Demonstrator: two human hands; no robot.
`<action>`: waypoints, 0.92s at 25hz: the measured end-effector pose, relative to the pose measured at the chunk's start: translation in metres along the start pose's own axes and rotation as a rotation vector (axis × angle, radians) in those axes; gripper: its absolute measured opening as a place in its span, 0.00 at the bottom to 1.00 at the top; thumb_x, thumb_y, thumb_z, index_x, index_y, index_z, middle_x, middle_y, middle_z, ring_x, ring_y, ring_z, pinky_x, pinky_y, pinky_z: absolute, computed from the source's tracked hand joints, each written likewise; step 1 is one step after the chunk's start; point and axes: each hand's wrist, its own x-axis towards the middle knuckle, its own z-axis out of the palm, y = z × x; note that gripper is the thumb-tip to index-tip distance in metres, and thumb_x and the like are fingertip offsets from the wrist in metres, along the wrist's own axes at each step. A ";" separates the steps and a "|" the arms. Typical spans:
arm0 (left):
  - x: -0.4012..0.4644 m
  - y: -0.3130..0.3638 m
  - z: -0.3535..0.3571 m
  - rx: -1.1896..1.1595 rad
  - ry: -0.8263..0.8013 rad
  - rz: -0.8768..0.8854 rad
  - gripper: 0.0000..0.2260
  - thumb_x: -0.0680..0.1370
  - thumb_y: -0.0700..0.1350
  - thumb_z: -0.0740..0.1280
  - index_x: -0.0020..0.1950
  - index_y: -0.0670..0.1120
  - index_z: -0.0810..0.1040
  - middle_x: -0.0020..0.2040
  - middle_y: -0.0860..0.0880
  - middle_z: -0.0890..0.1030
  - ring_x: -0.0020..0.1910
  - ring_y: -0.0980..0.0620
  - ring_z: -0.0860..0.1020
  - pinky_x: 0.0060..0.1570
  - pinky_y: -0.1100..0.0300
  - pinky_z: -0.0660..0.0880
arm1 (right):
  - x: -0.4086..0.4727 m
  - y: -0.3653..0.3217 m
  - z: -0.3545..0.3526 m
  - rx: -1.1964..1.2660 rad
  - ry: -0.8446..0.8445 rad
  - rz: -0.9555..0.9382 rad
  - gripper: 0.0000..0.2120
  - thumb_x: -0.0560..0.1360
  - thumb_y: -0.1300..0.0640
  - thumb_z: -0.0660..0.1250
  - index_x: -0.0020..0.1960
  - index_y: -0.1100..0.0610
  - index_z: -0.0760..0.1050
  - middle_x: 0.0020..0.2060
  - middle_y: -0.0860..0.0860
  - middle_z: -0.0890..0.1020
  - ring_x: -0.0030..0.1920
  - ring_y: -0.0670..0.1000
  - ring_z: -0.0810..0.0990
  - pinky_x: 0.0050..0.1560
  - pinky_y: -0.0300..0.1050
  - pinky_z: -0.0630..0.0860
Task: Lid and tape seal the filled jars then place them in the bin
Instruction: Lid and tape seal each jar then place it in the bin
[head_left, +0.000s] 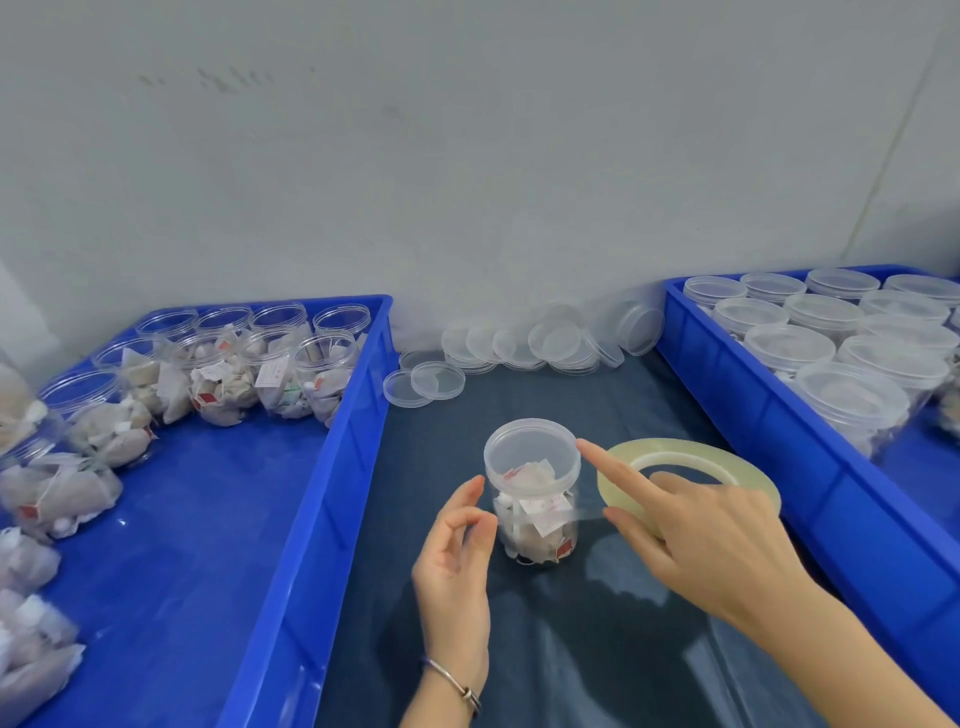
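Blue bins, clear plastic, dark cloth

The bin (291, 519) at the left of the frame is bright blue, as is the bin (769, 415) at the right; the cloth (519, 649) between them is dark blue-grey; the centre jar (535, 499) and its lid (531, 451) are clear, showing whitish sachets with red tags; the tape roll (691, 460) is pale yellow; the wall (467, 156) is plain grey-white.

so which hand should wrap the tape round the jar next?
Right, probably. The right hand holds the tape roll, with a strip already running to the jar and its forefinger by the lid. The left hand sits beside the jar, better placed to steady or turn it.
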 end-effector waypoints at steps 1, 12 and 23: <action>0.002 -0.001 0.000 -0.008 -0.013 0.008 0.04 0.72 0.44 0.68 0.38 0.45 0.78 0.60 0.55 0.81 0.61 0.60 0.76 0.52 0.73 0.71 | 0.001 0.001 0.001 0.005 0.003 0.001 0.25 0.76 0.43 0.50 0.72 0.43 0.64 0.21 0.47 0.67 0.16 0.48 0.63 0.22 0.35 0.46; 0.014 -0.009 0.003 -0.103 -0.036 0.021 0.05 0.72 0.43 0.68 0.41 0.42 0.76 0.61 0.54 0.80 0.63 0.57 0.76 0.55 0.71 0.72 | 0.008 0.004 0.004 0.006 0.058 -0.054 0.21 0.77 0.45 0.51 0.65 0.40 0.74 0.24 0.45 0.59 0.20 0.46 0.56 0.25 0.35 0.43; 0.019 -0.013 0.002 -0.150 -0.042 0.021 0.03 0.72 0.45 0.68 0.38 0.48 0.78 0.61 0.54 0.80 0.63 0.56 0.76 0.58 0.69 0.72 | 0.012 0.001 0.004 0.032 0.041 -0.056 0.21 0.76 0.45 0.52 0.64 0.40 0.76 0.24 0.45 0.59 0.19 0.47 0.56 0.25 0.35 0.43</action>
